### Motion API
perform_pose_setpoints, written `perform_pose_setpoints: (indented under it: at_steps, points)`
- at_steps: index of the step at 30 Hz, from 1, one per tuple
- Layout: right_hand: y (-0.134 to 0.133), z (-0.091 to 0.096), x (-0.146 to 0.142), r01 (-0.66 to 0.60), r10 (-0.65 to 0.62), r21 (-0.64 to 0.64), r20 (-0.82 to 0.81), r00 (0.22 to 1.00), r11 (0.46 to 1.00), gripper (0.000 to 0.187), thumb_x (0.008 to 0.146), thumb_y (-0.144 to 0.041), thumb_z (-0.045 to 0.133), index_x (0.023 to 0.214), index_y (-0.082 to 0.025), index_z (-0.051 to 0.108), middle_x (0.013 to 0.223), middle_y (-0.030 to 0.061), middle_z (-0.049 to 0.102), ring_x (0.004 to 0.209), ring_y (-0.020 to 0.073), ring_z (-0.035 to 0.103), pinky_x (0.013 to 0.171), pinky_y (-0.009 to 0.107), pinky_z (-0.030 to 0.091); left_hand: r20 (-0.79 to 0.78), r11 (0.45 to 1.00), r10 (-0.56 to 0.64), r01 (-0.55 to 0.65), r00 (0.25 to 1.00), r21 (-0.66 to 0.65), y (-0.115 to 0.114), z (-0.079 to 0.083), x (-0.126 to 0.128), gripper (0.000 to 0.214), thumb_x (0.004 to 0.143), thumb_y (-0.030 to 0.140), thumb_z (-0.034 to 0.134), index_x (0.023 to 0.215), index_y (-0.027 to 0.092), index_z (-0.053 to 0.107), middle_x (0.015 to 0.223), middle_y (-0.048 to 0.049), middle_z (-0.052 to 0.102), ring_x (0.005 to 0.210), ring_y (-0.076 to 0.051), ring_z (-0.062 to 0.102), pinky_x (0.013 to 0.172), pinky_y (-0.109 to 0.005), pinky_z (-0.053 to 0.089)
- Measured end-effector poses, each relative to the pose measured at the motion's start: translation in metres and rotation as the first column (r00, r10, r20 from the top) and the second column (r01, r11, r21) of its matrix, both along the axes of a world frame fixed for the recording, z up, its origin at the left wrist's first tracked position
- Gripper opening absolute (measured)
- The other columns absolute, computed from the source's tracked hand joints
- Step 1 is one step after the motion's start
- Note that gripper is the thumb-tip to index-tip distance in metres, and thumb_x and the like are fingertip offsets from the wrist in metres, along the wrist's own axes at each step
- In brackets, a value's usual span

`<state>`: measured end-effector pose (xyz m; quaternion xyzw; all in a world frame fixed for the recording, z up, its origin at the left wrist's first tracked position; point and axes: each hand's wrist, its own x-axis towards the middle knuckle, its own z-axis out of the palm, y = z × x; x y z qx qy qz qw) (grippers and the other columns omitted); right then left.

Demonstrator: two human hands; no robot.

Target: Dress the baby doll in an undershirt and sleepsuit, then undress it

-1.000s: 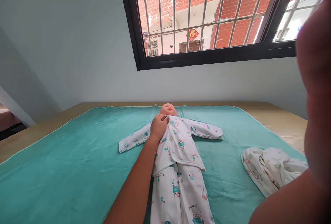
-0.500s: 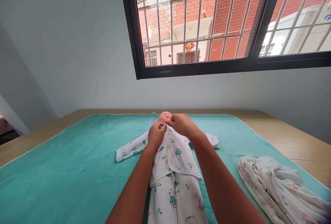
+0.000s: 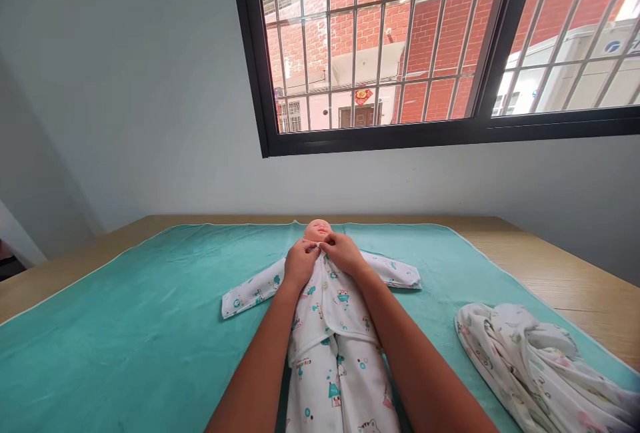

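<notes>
A baby doll (image 3: 319,228) lies on its back on a teal blanket (image 3: 150,313), dressed in a white printed top (image 3: 336,300) and matching trousers (image 3: 340,386). Its sleeves are spread out to both sides. My left hand (image 3: 300,264) and my right hand (image 3: 343,253) meet at the doll's neck. Both are closed, pinching the top's collar just under the chin. My forearms run over the doll's body and hide part of it.
A crumpled white printed cloth (image 3: 540,366) lies on the blanket at the right. The blanket covers a wooden table (image 3: 560,280) set against a pale wall. A barred window (image 3: 400,53) above shows a red brick building.
My right hand came down from beside the camera and joined the left at the doll's collar. The view tilted slightly upward.
</notes>
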<state>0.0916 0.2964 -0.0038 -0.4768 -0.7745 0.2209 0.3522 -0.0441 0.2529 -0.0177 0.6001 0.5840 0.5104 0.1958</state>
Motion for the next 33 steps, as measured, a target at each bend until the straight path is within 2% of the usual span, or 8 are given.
perform_pose_setpoints:
  at_steps: [4,11,18,24,27,33]
  points:
    - [-0.001,-0.007,-0.005,0.042,-0.040,0.041,-0.049,0.998,0.998,0.015,0.081,-0.027,0.051,0.073,-0.018,0.061,0.075,0.0018,0.065,0.071,0.0133,0.055,0.067,0.023,0.035,-0.004,1.000,-0.011,0.011,1.000,0.006,-0.001,0.001,-0.001,0.014,0.078,0.025,0.062,0.080,0.017,0.074,0.094,-0.0060,0.069,0.087,-0.016,0.062,0.079,-0.027,0.046]
    - [0.004,-0.009,-0.005,0.038,-0.041,-0.024,-0.118,0.992,0.999,0.016,0.079,-0.029,0.051,0.071,-0.017,0.059,0.072,0.0003,0.063,0.068,0.0134,0.053,0.064,0.023,0.035,-0.001,1.000,0.011,-0.011,1.000,0.025,-0.002,0.001,0.000,0.015,0.078,0.026,0.062,0.074,0.016,0.072,0.088,-0.0045,0.067,0.081,-0.015,0.061,0.075,-0.026,0.045]
    - [0.008,-0.010,-0.004,0.005,-0.020,-0.081,-0.192,0.981,0.997,0.019,0.075,-0.034,0.051,0.070,-0.017,0.057,0.071,-0.0006,0.060,0.066,0.0131,0.050,0.063,0.024,0.034,-0.006,0.999,0.016,-0.015,1.000,0.047,-0.004,0.001,0.001,0.014,0.079,0.024,0.059,0.078,0.017,0.072,0.093,-0.0046,0.067,0.088,-0.015,0.062,0.081,-0.026,0.046]
    - [0.008,-0.012,0.000,-0.053,0.009,-0.132,-0.318,0.948,0.990,0.020,0.071,-0.036,0.051,0.063,-0.018,0.049,0.062,-0.0038,0.049,0.061,0.0112,0.042,0.060,0.023,0.032,-0.044,0.996,0.090,-0.089,0.995,0.010,-0.002,0.000,0.002,0.016,0.082,0.025,0.056,0.082,0.017,0.069,0.093,-0.0064,0.068,0.085,-0.017,0.061,0.077,-0.028,0.045]
    - [0.006,-0.012,0.003,-0.091,0.021,-0.164,-0.382,0.924,0.982,0.017,0.068,-0.034,0.051,0.064,-0.017,0.050,0.062,-0.0041,0.047,0.061,0.0107,0.041,0.059,0.023,0.032,-0.064,0.993,0.114,-0.114,0.991,0.001,-0.002,0.000,0.004,0.014,0.082,0.025,0.057,0.080,0.017,0.068,0.093,-0.0066,0.068,0.085,-0.017,0.060,0.077,-0.028,0.044]
    - [0.005,-0.011,0.004,-0.046,-0.033,-0.189,-0.397,0.917,0.981,0.016,0.067,-0.033,0.048,0.062,-0.018,0.047,0.059,-0.0043,0.047,0.058,0.0105,0.039,0.056,0.023,0.031,-0.078,0.990,0.143,-0.144,0.987,-0.003,-0.003,0.000,0.004,0.015,0.083,0.025,0.054,0.081,0.017,0.067,0.094,-0.0070,0.069,0.085,-0.017,0.060,0.076,-0.028,0.043]
